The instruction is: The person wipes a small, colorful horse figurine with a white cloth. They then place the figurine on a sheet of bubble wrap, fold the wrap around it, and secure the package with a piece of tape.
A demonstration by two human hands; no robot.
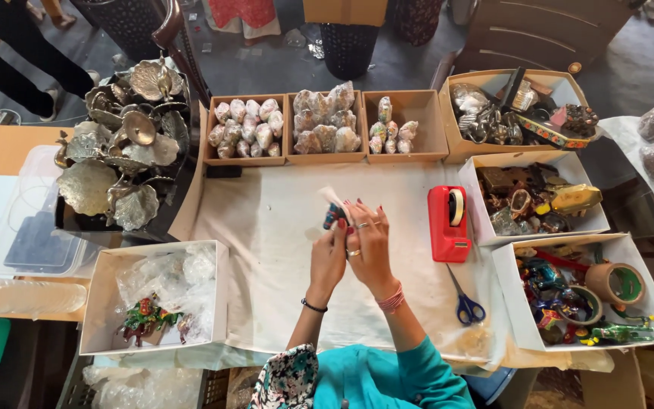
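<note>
Both my hands meet over the middle of the white cloth-covered desk. My left hand and my right hand are closed together around a small colourful painted figurine, which is partly covered by a piece of thin white wrapping paper sticking up at 12 o'clock above my fingertips. The rings on my right hand's fingers show, and its nails curl over the top of the figurine; how much of it is already covered I cannot tell.

At 3 o'clock from my hands, near them, stands a red plastic tape dispenser with a roll of tape on it. At 4 o'clock lie the blue-handled scissors, blades pointing up toward the dispenser.

At 12 o'clock, along the far edge of the cloth, sit three brown cardboard boxes side by side, each holding pale wrapped bundles; the right one is only partly filled. At 2 o'clock is a cardboard box of mixed metal pieces, and below it at 3 o'clock two white boxes: one with brass-coloured and painted ornaments, the other at 4 o'clock with bright painted toys and rolls of brown tape.

At 8 o'clock a white box with clear bubble wrap and a red-and-green painted figure rests at the desk's near edge. At 10 o'clock is a heap of silver-coloured leaf-shaped metal dishes.
</note>
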